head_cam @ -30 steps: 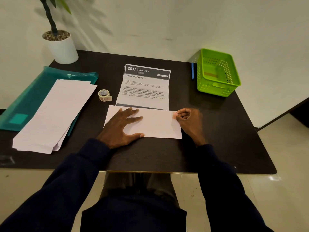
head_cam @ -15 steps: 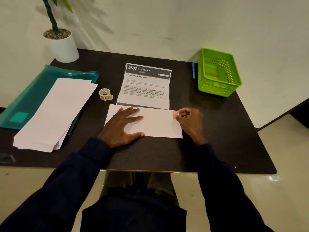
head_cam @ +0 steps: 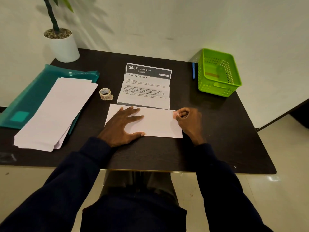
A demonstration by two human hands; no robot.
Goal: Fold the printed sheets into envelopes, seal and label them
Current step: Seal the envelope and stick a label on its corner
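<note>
Sheet: creased white printed sheet (head_cam: 147,87), headed "2637 LIVING ROOM, Guest Tray Preparation", meets the far edge of the white paper envelope (head_cam: 157,126).
Left grip (head_cam: 123,126): fingers spread flat on the envelope's left half.
Right grip (head_cam: 189,121): pinching a small pink sticker (head_cam: 175,114) at the envelope's far right corner.
Room: bare dark desk (head_cam: 214,141) right of the envelope.

The envelope (head_cam: 158,126) covers the lower edge of the printed sheet (head_cam: 147,87), whose fine print is too small to read. The top edge cuts off the potted plant (head_cam: 63,46).
</note>
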